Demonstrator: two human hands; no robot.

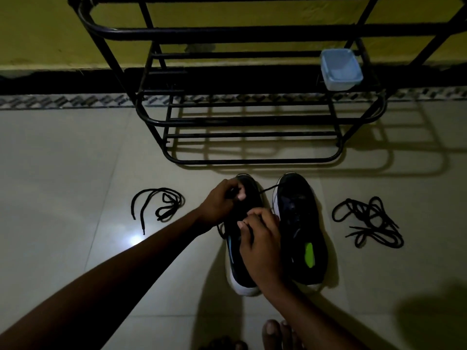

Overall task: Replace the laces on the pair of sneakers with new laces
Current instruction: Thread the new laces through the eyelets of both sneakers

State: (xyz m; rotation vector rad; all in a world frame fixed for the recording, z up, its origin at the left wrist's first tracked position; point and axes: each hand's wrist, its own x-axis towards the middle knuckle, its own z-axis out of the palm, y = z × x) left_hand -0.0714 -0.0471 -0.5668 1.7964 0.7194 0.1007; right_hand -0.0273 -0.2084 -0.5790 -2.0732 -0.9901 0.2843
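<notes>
Kneeling over a pair of dark sneakers on a pale tiled floor (pixel 75 173), a person worked on the left sneaker (pixel 235 261). The left hand (pixel 222 200) was up near the toe, its fingers curled and pinching a black lace (pixel 269 188) whose free end trailed toward the right sneaker (pixel 300 223). The right hand (pixel 260 238) held the left sneaker at its eyelet rows with curled fingers. The dim light hid whether it also pinched the lace.

A single lace (pixel 158 189) lay on the floor to the left. A tangled pile of laces (pixel 369 221) lay to the right. Which were old and which new could not be told.

The likeliest trouble was the poor light, which could lead to a missed or skipped eyelet or a twisted lace. The trailing end could also snag on the right sneaker, which sat just beside the left one. The tangled pile would probably need unpicking before use.

Open floor spread to both sides. A black metal shoe rack (pixel 252 121) stood close beyond the toes of the sneakers, limiting forward reach, with a blue tub (pixel 340 69) on an upper bar. The person's bare toes (pixel 271 332) sat near the heels.
</notes>
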